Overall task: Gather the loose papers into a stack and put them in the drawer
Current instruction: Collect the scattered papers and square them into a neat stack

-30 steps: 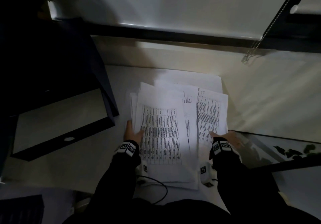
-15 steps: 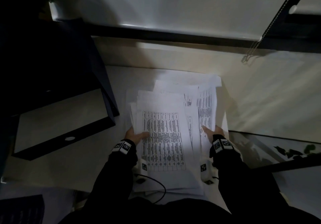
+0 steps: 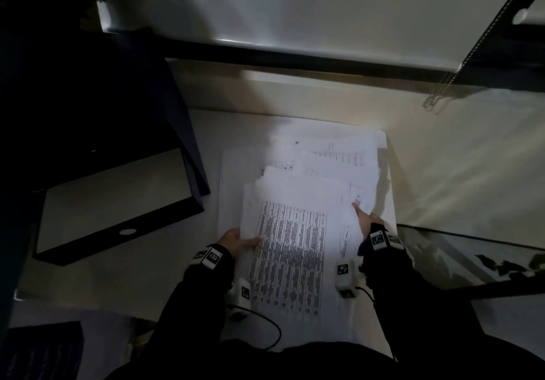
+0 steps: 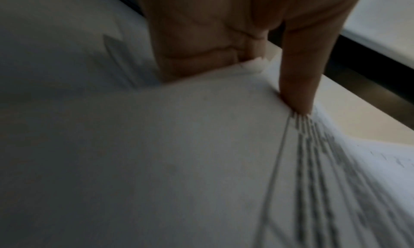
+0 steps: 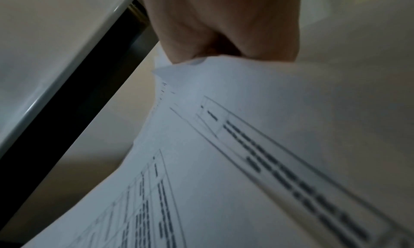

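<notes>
A loose pile of white printed papers (image 3: 298, 232) lies on the pale surface in front of me, sheets fanned out at the far end. My left hand (image 3: 236, 239) grips the pile's left edge, thumb (image 4: 298, 71) on top of the printed sheet (image 4: 179, 163) and fingers under it. My right hand (image 3: 365, 220) holds the pile's right edge, thumb on top; in the right wrist view the hand (image 5: 224, 30) pinches several table-printed sheets (image 5: 257, 154). An open black drawer (image 3: 115, 199) with a pale bottom stands to the left.
A dark cabinet body (image 3: 88, 99) rises behind the drawer at left. A black rail (image 3: 295, 58) runs along the far wall, with a bead chain (image 3: 442, 90) hanging at right. A dark-edged glass surface (image 3: 472, 261) sits at right. A cable (image 3: 265, 320) loops near my lap.
Both hands have pushed the spread sheets inward, narrowing the pile. The right-hand sheets have slid left over the middle, and the pile has shifted slightly.
</notes>
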Available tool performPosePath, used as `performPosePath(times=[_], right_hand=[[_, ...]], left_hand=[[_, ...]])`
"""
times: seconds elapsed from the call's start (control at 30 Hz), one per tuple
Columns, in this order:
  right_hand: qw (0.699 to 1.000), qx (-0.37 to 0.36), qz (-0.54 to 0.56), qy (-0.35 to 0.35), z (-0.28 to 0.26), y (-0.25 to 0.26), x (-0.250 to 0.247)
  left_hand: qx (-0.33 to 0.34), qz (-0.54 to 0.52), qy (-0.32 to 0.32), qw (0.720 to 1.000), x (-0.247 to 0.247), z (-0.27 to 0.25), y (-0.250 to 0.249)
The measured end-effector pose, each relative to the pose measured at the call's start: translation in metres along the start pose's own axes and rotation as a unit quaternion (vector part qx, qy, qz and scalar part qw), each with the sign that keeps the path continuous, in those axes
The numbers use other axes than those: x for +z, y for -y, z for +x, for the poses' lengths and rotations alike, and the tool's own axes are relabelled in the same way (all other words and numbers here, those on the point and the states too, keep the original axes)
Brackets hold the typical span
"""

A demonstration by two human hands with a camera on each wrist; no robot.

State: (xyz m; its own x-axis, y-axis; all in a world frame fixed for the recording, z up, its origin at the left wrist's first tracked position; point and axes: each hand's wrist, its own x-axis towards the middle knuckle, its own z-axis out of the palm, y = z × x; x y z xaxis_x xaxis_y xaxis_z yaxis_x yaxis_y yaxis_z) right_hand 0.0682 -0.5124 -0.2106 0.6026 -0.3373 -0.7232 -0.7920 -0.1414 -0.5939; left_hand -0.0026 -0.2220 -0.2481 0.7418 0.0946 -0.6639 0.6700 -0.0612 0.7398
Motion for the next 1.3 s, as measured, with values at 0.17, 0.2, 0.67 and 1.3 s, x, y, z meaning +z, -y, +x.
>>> performPosePath(times=[0.17, 0.2, 0.67, 1.3], right_hand=[[0.994, -0.011, 0.028, -0.102, 0.013, -0.001, -0.022], [0.994, -0.021, 0.022, -0.105, 0.013, -0.002, -0.024], [0.892, -0.372, 0.184, -0.180, -0.027, 0.073, -0.059], [0.975, -0.171, -0.131, -0.043, -0.025, -0.006, 0.027]], left_hand=[[0.050, -0.029, -0.123, 0.991, -0.007, -0.005, -0.010], [0.051, -0.036, -0.134, 0.989, -0.008, -0.003, -0.013], [0.079, 0.117, -0.121, 0.983, -0.010, 0.014, -0.007], [-0.009, -0.045, -0.122, 0.991, 0.000, 0.008, -0.018]])
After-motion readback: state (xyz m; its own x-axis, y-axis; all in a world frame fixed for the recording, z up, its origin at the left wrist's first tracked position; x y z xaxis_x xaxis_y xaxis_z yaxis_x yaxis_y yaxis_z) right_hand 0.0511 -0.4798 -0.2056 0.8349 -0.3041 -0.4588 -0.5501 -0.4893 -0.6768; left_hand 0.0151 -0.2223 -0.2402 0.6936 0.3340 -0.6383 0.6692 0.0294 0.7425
